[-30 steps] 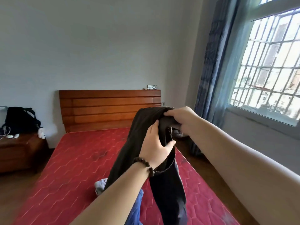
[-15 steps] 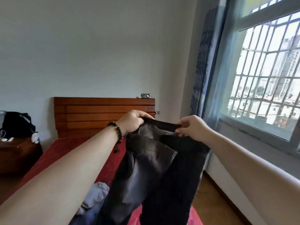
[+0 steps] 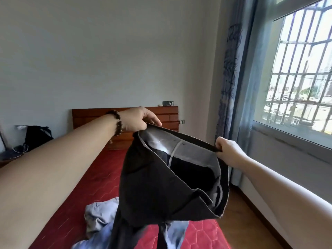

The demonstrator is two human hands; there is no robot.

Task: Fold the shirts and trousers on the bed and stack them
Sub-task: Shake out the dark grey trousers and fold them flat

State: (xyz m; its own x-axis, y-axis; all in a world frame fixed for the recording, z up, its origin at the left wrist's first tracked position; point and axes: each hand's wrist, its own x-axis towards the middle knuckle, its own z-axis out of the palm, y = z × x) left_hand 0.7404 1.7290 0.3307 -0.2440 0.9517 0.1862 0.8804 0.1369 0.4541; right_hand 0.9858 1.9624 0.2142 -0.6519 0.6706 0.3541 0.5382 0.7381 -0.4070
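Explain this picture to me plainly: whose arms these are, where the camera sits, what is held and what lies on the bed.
There is no machine here. A person wears a camera on the head, so you look down along their own two arms. The left hand, with a bead bracelet on its wrist, and the right hand each pinch the waistband of dark trousers, holding them open in the air above the bed. On its red mattress lie crumpled light grey and blue clothes, not yet folded. Behind stand a wooden headboard and a barred window.
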